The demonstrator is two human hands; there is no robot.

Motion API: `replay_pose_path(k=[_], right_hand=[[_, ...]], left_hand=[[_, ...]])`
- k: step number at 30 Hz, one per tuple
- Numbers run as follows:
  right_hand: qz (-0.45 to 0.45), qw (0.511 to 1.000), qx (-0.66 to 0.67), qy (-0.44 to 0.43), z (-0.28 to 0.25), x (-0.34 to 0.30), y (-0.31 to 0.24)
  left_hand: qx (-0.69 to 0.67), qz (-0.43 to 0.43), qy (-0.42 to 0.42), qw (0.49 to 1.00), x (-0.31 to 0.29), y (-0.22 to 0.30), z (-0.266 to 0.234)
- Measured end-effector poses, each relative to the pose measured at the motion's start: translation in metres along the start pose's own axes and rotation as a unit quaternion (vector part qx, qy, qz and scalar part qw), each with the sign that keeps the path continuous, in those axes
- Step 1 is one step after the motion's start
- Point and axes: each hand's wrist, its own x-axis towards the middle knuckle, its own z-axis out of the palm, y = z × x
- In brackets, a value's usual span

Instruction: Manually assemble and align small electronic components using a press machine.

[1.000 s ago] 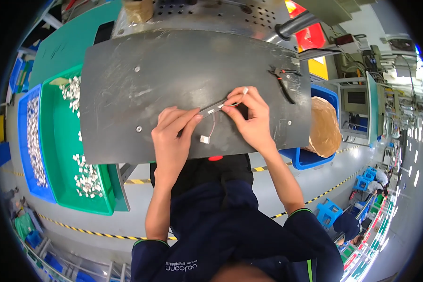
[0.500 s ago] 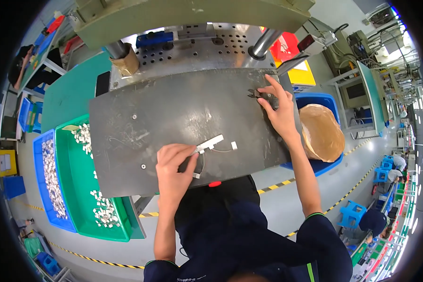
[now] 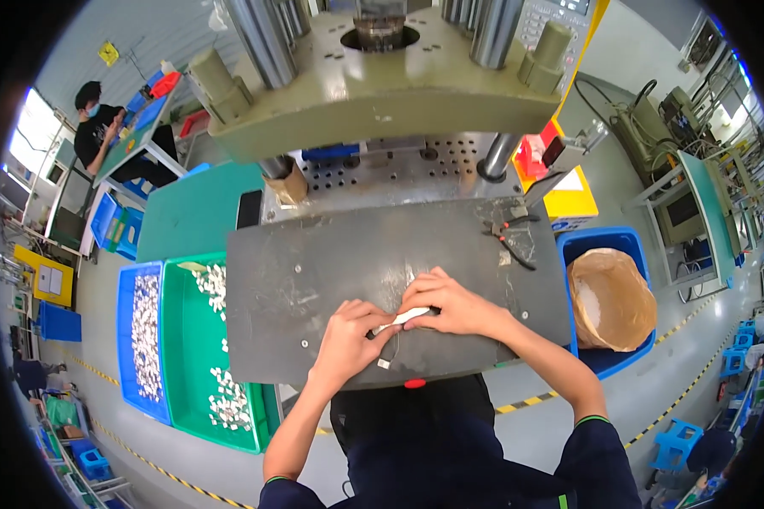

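Observation:
Close to the near edge of the dark metal plate (image 3: 306,276), a slim white strip (image 3: 412,316) is pinched between my two hands. My left hand (image 3: 346,338) is closed on its left end, and my right hand (image 3: 452,305) grips the right end, the fingers almost meeting. From the strip a thin wire runs down to a small white connector (image 3: 384,364) on the plate. The fingers hide much of the strip. Cutting pliers with red and black handles (image 3: 502,240) lie at the plate's far right, apart from both hands.
Beyond the plate rises a press with a heavy olive crosshead (image 3: 382,110) and steel columns. Green (image 3: 191,339) and blue (image 3: 126,339) bins of small white parts stand left. To the right, a blue bin (image 3: 641,246) holds a paper bag (image 3: 628,297). Another person (image 3: 102,127) sits far left.
My right hand has left the pliers, moved toward me and left, and closed on the strip beside my left hand. The view has tilted up, showing more of the press.

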Motion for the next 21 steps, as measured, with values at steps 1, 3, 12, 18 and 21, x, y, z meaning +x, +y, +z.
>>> replay_pose_path(k=[1, 3, 12, 18, 21], right_hand=[[-0.006, 1.0, -0.002, 0.001, 0.001, 0.001, 0.005], [-0.013, 1.0, -0.003, 0.003, 0.002, 0.006, 0.012], [0.048, 0.979, -0.067, 0.187, -0.024, 0.067, 0.064], [0.048, 0.968, -0.167, 0.182, -0.02, 0.059, 0.049], [0.017, 0.973, -0.154, 0.17, -0.02, 0.061, 0.05]], left_hand=[[-0.007, 0.005, -0.008, 1.0, 0.003, -0.003, -0.001], [-0.011, 0.026, -0.014, 1.0, 0.013, -0.015, -0.002], [-0.134, 0.04, -0.037, 0.989, 0.123, -0.084, -0.01], [-0.079, 0.053, -0.018, 0.995, 0.121, -0.076, -0.008], [-0.041, 0.046, 0.009, 0.998, 0.116, -0.071, -0.006]])
